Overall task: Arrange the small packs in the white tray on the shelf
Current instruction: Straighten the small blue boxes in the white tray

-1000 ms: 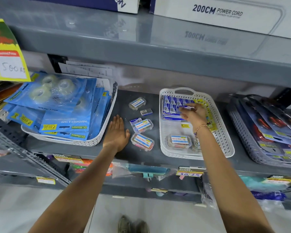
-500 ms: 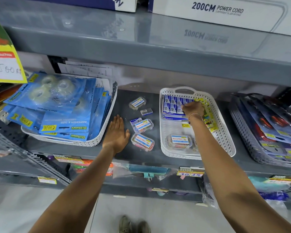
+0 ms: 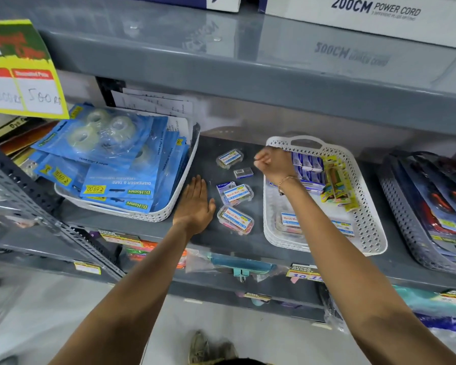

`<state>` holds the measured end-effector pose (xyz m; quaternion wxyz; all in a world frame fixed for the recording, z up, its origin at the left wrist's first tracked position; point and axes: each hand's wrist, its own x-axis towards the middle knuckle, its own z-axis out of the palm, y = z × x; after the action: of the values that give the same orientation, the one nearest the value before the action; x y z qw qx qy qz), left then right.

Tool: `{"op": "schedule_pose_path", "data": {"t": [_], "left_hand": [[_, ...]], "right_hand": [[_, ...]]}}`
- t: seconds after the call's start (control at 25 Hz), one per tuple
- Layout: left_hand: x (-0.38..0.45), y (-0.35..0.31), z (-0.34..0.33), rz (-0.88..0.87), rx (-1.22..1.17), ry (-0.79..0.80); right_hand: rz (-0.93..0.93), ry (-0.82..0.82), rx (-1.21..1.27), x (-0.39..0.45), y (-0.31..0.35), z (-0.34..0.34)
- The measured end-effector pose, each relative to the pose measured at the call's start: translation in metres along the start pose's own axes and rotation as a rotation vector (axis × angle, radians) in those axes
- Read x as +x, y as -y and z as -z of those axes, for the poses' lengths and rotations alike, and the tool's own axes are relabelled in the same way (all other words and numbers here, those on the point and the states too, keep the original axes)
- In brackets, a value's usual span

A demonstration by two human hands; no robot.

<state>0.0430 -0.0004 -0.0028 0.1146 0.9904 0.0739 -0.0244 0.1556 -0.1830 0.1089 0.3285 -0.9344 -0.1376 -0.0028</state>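
Right hand (image 3: 273,165), grip curled and apparently empty, hangs over the white tray's (image 3: 374,227) left rim; next, the barcode pack (image 3: 243,172) needs pinching.

Retail shop, stationery and hardware aisle. Grey metal shelving (image 3: 248,69) in tiers, printed price labels (image 3: 304,273) stuck to the shelf edges. Yellow discount card (image 3: 21,75) with handwritten "500 rs". White perforated plastic basket (image 3: 132,214) of blue tape-dispenser packs (image 3: 116,180) carrying yellow price stickers. White boxed "200CM POWER CORD" (image 3: 374,11) stocked overhead.
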Motion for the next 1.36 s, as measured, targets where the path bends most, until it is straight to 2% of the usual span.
{"op": "schedule_pose_path", "data": {"t": [0.08,0.16,0.28,0.36,0.48,0.6,0.72,0.84,0.96,1.04,1.12,1.2,1.36], "left_hand": [[0.0,-0.002,0.001,0.008,0.017,0.0],[0.0,-0.004,0.003,0.019,0.044,0.003],[0.001,-0.004,0.004,0.025,0.088,0.002],[0.002,-0.004,0.003,0.022,0.11,0.0],[0.002,-0.004,0.003,0.021,0.087,-0.003],[0.001,-0.004,0.003,0.015,0.066,0.002],[0.001,-0.004,0.002,0.015,0.072,0.002],[0.001,-0.002,0.002,0.007,0.071,0.001],[0.001,-0.002,0.002,-0.01,0.035,0.011],[0.002,-0.001,0.001,-0.002,0.036,0.016],[0.004,-0.001,0.0,0.014,0.06,0.023],[0.004,-0.002,-0.001,0.02,0.076,0.027],[0.004,-0.002,-0.001,0.012,0.061,0.017]], "right_hand": [[0.058,0.104,-0.016,-0.003,0.02,-0.018],[0.017,0.207,-0.117,-0.002,0.033,-0.036],[-0.045,0.358,-0.444,-0.003,0.044,-0.059],[-0.033,0.383,-0.598,-0.006,0.047,-0.071],[-0.044,0.336,-0.59,-0.006,0.049,-0.076],[-0.088,0.262,-0.36,-0.004,0.046,-0.069],[-0.139,0.202,0.047,-0.003,0.038,-0.044],[-0.268,0.175,0.447,-0.005,0.024,-0.007],[-0.397,-0.034,0.699,0.002,-0.019,0.023],[-0.496,-0.203,0.759,0.005,-0.051,0.038],[-0.548,-0.33,0.53,0.004,-0.08,0.045],[-0.557,-0.337,0.204,-0.004,-0.094,0.045],[-0.595,-0.29,0.022,-0.013,-0.087,0.043]]}}
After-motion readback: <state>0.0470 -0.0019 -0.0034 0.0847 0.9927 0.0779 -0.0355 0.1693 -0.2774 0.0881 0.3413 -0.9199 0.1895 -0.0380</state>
